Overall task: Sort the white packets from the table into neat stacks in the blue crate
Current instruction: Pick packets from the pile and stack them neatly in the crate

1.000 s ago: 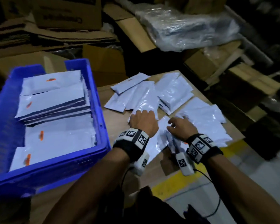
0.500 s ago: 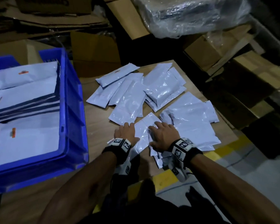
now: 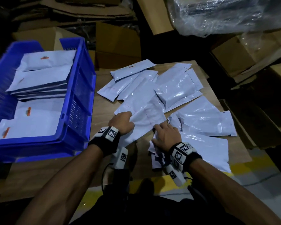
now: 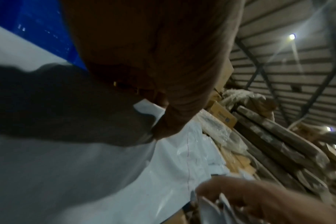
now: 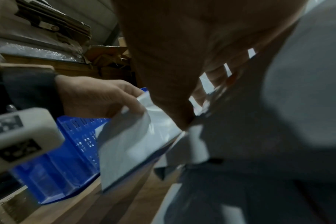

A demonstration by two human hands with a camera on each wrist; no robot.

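Note:
Several white packets lie scattered over the wooden table. My left hand grips the left edge of one white packet, which is raised off the table; the right wrist view shows this packet lifted beside the crate. My right hand curls over a small stack of packets at the table's near edge, their edges fanned under its fingers. The blue crate stands at the left with stacked packets inside.
Cardboard boxes crowd behind the table and to its right. A plastic-wrapped bundle lies at the upper right. A yellow floor line runs below the table's near edge.
My left hand has gone from lying flat on the packets to gripping one and lifting its edge. The right hand has closed over the small stack near the table's edge.

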